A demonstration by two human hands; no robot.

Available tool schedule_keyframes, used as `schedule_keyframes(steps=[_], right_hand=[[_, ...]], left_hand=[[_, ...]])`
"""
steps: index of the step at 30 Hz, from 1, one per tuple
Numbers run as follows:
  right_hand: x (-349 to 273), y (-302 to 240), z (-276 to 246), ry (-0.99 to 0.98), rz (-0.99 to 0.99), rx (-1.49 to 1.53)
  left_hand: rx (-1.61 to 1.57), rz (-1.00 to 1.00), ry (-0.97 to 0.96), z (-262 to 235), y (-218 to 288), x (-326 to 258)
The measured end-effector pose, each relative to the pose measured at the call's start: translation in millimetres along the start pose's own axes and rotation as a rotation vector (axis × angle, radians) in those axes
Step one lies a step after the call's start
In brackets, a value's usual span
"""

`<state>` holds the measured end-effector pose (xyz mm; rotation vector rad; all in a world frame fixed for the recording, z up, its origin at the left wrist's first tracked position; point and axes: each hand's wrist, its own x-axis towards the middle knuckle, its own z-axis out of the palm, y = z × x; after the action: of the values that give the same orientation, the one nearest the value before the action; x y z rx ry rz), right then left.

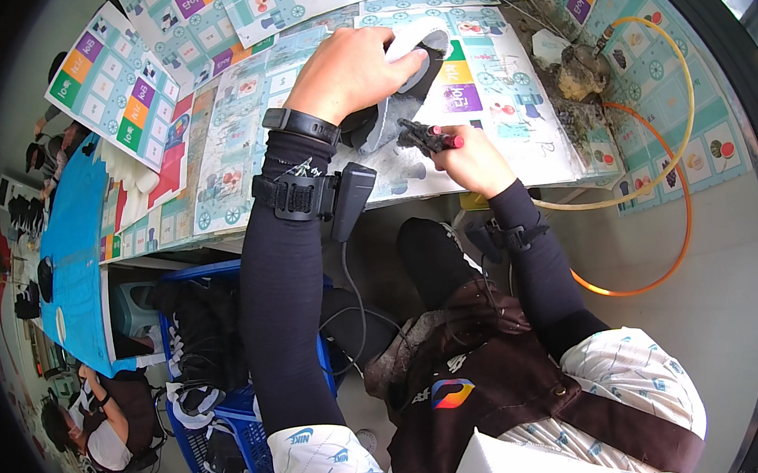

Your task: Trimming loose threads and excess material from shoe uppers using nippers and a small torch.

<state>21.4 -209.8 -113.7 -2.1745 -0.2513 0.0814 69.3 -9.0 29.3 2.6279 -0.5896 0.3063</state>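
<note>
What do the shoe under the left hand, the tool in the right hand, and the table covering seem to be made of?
The shoe under the left hand looks like dark grey matte fabric or suede with a pale, probably rubber sole. The tool in the right hand seems to be black and red plastic, slightly glossy; its tip is too small to tell. The table covering looks like smooth printed sheet, paper or vinyl.

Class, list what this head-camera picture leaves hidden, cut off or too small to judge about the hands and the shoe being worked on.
- Grey-and-white shoe: its middle is hidden under the left hand.
- Small dark tool with a red end: its tip is too small to identify; the right hand covers its grip.
- Blue plastic crate of dark shoes: partly hidden by the left forearm.
</note>
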Motion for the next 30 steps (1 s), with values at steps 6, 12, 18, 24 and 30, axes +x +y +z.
schedule_keyframes(steps=[6,12,18,24,30], right_hand=[[-2,-3,-3,0.013,-0.038,0.014],[11,12,-14,0.178,0.019,-0.014],[12,11,-13,0.159,0.004,-0.006],[13,11,-13,0.053,0.014,0.026],[14,11,-16,0.063,0.035,0.030]], left_hand=[[-0.003,0.017,0.009,1,0,-2],[0.014,-0.011,0.017,2,0,-4],[0.010,-0.010,0.013,5,-3,-3],[0.013,0.005,0.017,4,-3,-4],[0.018,-0.001,0.015,4,-3,-5]])
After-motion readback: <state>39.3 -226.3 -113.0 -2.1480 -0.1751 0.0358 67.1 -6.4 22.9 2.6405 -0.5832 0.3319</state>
